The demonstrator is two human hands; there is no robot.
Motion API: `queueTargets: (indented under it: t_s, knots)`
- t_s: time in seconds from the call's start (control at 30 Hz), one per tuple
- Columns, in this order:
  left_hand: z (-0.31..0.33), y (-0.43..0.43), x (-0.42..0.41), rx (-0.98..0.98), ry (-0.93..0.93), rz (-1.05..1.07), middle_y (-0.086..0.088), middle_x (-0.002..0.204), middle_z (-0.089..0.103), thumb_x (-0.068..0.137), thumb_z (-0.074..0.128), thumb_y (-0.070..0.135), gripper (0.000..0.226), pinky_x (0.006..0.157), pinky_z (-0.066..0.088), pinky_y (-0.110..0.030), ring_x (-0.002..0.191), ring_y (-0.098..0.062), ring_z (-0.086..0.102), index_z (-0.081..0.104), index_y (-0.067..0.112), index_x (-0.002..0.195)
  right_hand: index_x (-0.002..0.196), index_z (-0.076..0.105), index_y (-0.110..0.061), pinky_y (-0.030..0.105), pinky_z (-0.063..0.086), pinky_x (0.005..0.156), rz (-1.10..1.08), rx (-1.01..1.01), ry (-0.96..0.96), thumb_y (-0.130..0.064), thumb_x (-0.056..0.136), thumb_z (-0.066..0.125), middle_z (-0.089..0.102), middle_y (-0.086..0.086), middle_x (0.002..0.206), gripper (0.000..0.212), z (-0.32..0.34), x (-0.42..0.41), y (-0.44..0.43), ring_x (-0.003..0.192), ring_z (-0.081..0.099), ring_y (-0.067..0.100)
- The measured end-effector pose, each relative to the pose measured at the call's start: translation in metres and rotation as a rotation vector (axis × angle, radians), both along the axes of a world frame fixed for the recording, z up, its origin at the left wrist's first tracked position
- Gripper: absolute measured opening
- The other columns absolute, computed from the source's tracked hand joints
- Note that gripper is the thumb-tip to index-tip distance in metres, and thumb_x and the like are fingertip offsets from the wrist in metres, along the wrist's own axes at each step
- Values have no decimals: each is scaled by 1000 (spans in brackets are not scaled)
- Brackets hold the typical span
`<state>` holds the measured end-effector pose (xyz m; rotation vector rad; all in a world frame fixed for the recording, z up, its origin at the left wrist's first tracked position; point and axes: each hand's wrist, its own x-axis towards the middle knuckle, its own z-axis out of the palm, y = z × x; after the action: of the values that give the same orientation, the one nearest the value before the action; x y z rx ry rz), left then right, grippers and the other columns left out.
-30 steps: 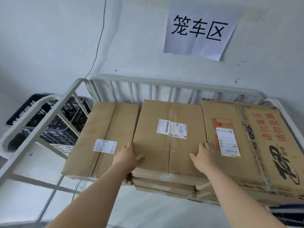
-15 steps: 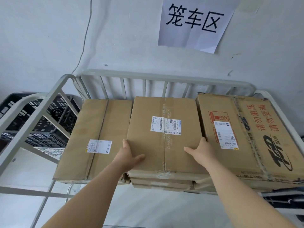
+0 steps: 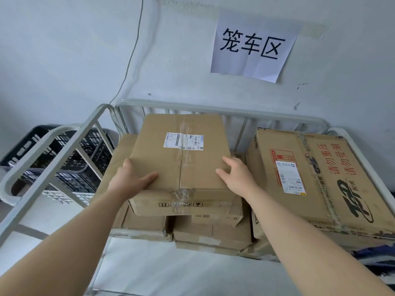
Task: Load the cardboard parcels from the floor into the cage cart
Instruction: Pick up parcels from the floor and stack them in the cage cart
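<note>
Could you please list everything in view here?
cart: one, grey, by wall.
taped box: one, brown, top middle of cart.
printed box: one, brown and red, cart's right.
plain box: one, brown, cart's left.
lower boxes: at least two, brown, under taped box.
crate: one, black, left of cart.
sign: one, white, on wall.
cable: one, grey, on wall.
hands: two, left hand and right hand, gripping taped box's sides.
</note>
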<state>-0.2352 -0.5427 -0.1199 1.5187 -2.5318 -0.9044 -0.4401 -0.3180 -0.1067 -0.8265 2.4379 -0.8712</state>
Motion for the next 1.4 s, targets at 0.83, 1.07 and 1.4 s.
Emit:
queueTargets:
  t_s: [0.83, 1.07, 1.4]
  knots:
    - [-100, -188, 113, 132, -252, -135, -21, 137, 38, 63, 69, 72, 127, 102, 41, -44, 124, -34, 43, 4, 2, 147, 150, 25, -15, 24, 19, 110, -30, 208, -193, -21, 96, 53, 18, 5, 157, 62, -98, 129, -194, 142, 24, 20]
    - [-123, -215, 96, 129, -315, -172, -27, 146, 21, 66, 65, 74, 134, 109, 31, -45, 132, -39, 31, -18, 8, 147, 150, 22, -16, 28, 26, 108, -40, 252, -137, -23, 95, 54, 19, 6, 156, 64, -118, 124, -227, 139, 30, 22]
    - [-134, -248, 72, 156, -277, -168, -19, 155, -23, 79, 61, 63, 118, 117, 2, -48, 144, -37, -13, -18, 12, 150, 151, 19, -15, 31, 27, 109, -17, 271, -113, -25, 95, 53, 19, 8, 156, 66, -124, 107, -266, 139, 30, 24]
